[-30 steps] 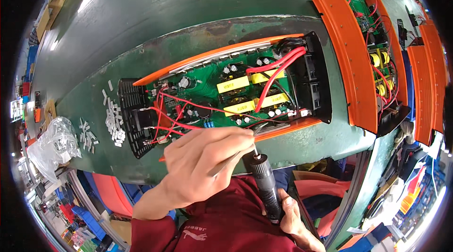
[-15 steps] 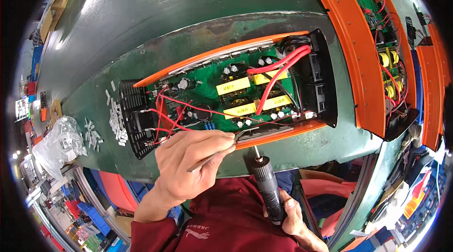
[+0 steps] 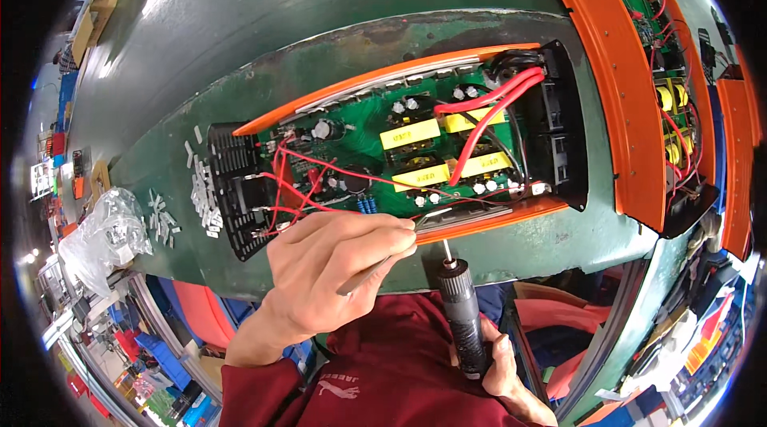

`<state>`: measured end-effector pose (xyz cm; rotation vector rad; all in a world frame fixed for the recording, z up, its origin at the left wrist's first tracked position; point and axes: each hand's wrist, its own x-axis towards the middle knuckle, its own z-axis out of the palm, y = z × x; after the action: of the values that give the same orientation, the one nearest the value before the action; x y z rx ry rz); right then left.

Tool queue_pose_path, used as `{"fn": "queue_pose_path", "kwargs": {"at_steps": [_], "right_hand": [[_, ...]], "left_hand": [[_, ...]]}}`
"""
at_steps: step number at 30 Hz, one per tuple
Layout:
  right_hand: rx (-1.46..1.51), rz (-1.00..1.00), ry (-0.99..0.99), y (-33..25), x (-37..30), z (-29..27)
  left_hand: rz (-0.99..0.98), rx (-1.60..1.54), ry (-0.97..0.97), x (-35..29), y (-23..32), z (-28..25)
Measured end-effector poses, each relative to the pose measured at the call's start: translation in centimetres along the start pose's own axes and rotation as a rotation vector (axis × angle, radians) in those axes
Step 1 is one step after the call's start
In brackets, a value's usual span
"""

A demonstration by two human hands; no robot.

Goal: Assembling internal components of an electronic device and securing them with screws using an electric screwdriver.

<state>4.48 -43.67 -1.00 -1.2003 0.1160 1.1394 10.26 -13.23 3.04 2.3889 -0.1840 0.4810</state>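
- Currently I have the open-topped orange-sided unit (image 3: 383,78) just beyond both hands, long side toward me, its near wall closest to the fingertips.
- My left hand (image 3: 335,267) is at that near wall, thumb and fingers pinched together on a slim metal tool (image 3: 366,275) that looks like tweezers; its far end goes toward the unit's near edge, partly behind the fingers.
- My right hand (image 3: 502,363), lower and to the right, is wrapped round a black cylindrical screwdriver (image 3: 465,323); some of its fingers are hidden behind the handle.
- The bit (image 3: 447,251) points away from that grip, up to the near orange wall; I can't tell whether it touches.
- Beyond the left fingertips lie the green circuit board (image 3: 359,130), yellow-wrapped blocks (image 3: 419,178) and, farther right, thick red cables (image 3: 499,103).
- Left of the left hand, past the slotted black end plate (image 3: 240,187), small pale pieces (image 3: 205,203) lie scattered, then a clear plastic bag (image 3: 104,235).
- Well right of both hands, a second orange unit (image 3: 615,75) stands on the green bench (image 3: 200,35).
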Motion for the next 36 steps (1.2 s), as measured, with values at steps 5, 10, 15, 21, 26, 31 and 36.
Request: {"fn": "queue_pose_path", "kwargs": {"at_steps": [5, 10, 15, 21, 26, 31, 36], "right_hand": [[-0.049, -0.021, -0.004, -1.0, 0.2, 0.0], [-0.074, -0.046, -0.008, -0.8, 0.0, 0.1], [-0.057, -0.06, -0.006, -0.6, 0.2, -0.3], [-0.122, -0.027, 0.011, 0.0, -0.2, -0.3], [-0.127, 0.026, 0.053, -0.3, -0.1, -0.2], [-0.081, 0.057, 0.052, -0.3, -0.1, 0.2], [-0.087, 0.035, 0.07, -0.1, 0.0, 0.3]], "left_hand": [[0.015, -0.083, -0.016, 0.4, 0.0, -0.4], [-0.026, -0.219, -0.079, 0.7, 0.9, -1.7], [0.009, -0.473, -0.102, 2.5, 0.3, 0.0], [-0.025, -0.698, 0.223, 3.4, 0.6, -0.6], [-0.049, 0.089, -0.181, 4.1, -0.5, -2.5], [-0.018, 0.258, -0.34, 2.8, 0.0, -3.3], [0.086, 0.48, -0.345, 3.0, -0.3, -2.8]]}}
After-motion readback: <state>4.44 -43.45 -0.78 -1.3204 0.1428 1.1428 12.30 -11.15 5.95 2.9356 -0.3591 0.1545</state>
